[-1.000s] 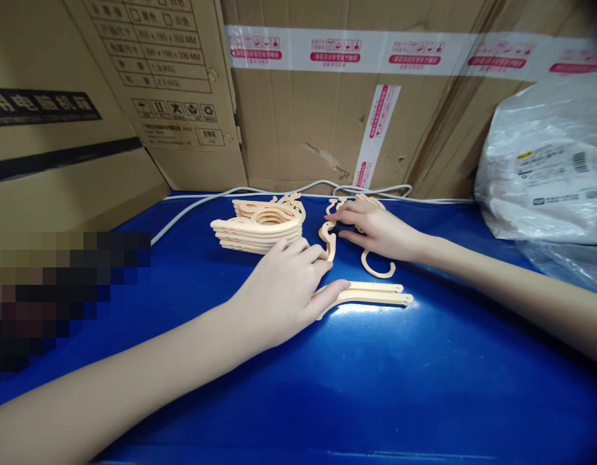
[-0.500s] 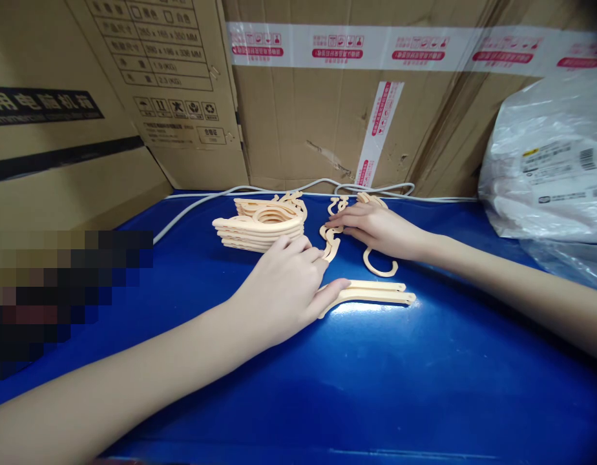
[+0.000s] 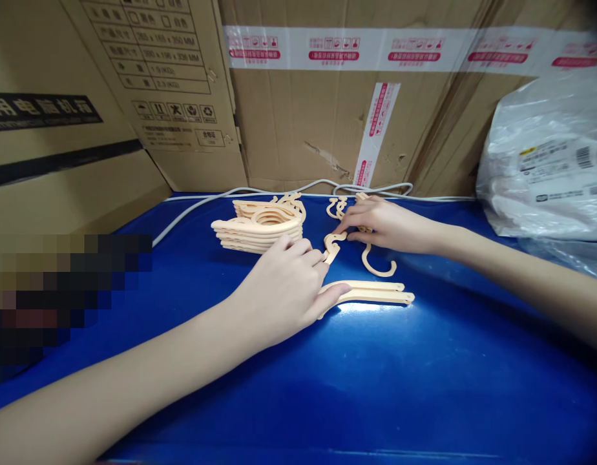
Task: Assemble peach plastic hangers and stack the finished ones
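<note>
My left hand rests low over the blue surface, fingers curled and thumb pressed along a pair of cream plastic hanger arms, which stick out to the right. Just past its fingertips lies a small curved cream hanger piece. The thumb and fingertips of my right hand close on the upper end of that piece. Below the right hand a cream hanger hook lies flat, its upper part covered. Left of centre is a stack of folded cream hangers, behind my left fingers.
More small hooked pieces lie behind my right fingertips. A white cable runs along the back of the blue table. Cardboard boxes wall off the back and left. A clear plastic bag sits at the right rear.
My right hand has shifted slightly right, and the curved piece at its fingertips has moved a little with it. My left hand and the arms under it stay almost in place.
</note>
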A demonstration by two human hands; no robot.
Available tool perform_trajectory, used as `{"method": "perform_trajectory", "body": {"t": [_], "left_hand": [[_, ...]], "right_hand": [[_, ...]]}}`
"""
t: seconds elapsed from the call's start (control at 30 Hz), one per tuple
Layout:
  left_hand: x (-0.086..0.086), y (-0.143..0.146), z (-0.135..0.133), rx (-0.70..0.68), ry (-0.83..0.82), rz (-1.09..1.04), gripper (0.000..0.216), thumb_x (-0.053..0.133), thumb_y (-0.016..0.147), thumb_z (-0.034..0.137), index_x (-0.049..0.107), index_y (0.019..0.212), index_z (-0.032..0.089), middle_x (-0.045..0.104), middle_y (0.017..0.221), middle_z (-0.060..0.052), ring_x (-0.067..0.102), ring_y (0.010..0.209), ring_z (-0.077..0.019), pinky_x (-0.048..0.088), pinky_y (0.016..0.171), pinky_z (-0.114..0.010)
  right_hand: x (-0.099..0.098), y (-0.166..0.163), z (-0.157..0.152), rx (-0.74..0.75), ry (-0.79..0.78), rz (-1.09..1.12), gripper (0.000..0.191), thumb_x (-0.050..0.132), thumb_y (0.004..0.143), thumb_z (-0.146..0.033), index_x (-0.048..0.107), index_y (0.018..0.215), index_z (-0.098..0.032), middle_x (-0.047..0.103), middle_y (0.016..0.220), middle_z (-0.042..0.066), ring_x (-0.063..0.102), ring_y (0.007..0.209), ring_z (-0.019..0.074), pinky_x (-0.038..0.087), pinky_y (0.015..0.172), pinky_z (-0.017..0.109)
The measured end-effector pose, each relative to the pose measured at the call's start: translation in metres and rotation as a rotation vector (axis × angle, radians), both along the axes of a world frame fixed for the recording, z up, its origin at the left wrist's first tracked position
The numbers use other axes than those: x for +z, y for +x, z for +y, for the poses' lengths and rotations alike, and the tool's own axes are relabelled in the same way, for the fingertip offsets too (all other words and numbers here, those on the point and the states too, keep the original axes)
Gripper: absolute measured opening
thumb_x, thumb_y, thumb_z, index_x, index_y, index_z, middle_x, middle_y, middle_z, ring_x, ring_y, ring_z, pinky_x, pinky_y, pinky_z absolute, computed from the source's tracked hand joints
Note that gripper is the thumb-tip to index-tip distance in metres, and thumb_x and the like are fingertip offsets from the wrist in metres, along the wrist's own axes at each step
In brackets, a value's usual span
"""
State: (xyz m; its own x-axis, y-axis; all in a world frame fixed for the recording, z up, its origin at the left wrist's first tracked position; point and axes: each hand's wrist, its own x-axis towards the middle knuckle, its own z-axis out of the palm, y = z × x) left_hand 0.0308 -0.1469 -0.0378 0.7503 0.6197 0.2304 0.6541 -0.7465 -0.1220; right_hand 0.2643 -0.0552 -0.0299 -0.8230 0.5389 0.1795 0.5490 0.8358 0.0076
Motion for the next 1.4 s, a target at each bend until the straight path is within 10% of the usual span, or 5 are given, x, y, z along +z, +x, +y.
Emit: {"method": "perform_trajectory", "body": {"t": [0.4,1.2,1.4], "left_hand": [[-0.002,0.000,0.002,-0.013,0.046,0.002,0.054,0.035,0.101,0.048,0.064,0.121,0.008,0.069,0.113,-0.013,0.060,0.107,-0.0282,0.040,0.091,-0.041],[-0.001,0.000,0.000,-0.048,0.030,0.017,0.051,0.035,0.101,0.047,0.062,0.119,0.008,0.064,0.114,-0.014,0.057,0.107,-0.0287,0.040,0.092,-0.041],[0.004,-0.001,-0.006,-0.090,-0.079,-0.084,0.024,0.045,0.096,0.034,0.059,0.098,0.015,0.063,0.099,-0.005,0.057,0.076,-0.0176,0.037,0.057,-0.028]], "right_hand": [[0.006,0.000,-0.001,0.024,-0.008,0.007,0.027,0.048,0.092,-0.018,0.070,0.108,-0.017,0.070,0.103,0.009,0.059,0.098,0.0232,0.044,0.087,0.040],[-0.011,0.029,-0.051,0.044,0.535,-0.244,0.031,0.041,0.096,-0.012,0.068,0.110,-0.015,0.067,0.106,0.014,0.059,0.096,0.0259,0.042,0.081,0.040],[-0.012,0.029,-0.049,0.041,0.605,-0.293,0.032,0.036,0.098,-0.013,0.068,0.095,-0.015,0.067,0.095,0.012,0.057,0.085,0.0236,0.040,0.078,0.037]]}}
